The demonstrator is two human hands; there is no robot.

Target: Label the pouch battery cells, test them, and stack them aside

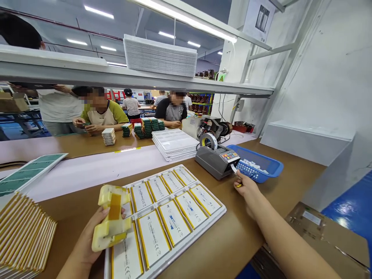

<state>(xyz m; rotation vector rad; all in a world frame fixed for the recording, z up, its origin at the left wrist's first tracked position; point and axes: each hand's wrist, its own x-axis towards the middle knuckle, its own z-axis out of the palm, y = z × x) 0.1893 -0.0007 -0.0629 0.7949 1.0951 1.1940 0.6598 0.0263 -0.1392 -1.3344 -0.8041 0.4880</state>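
- Nearest, the left hand (89, 231) grips a fixture block (100, 234) over the tray's near left part, fingers wrapped on its side; the block is pale yellow plastic, notched, with a smooth amber patch (115, 206) across its middle.
- Left of that hand, white, yellow-edged battery cells (27, 234) stand in a leaning stack.
- Beneath the block, a white compartmented tray (190, 245) lies on the brown tabletop (232, 232), holding two rows of flat white pouch cells (154, 233) with yellow edges and CE marks; several show blue lettering.
- At the right, the right hand (247, 190) has its fingers pinched on the end of a white tape strip (233, 168), short and narrow, at the dispenser's outlet.
- The grey tape dispenser (213, 161) carries a tape roll (208, 141) on top and coloured buttons in front.
- Just beside it, a blue perforated basket (274, 170) contains small white pieces (255, 166).
- Behind, white trays (176, 145) are stacked.
- Farther off, green-edged packs (147, 128) stand in piles near a seated co-worker (116, 112).
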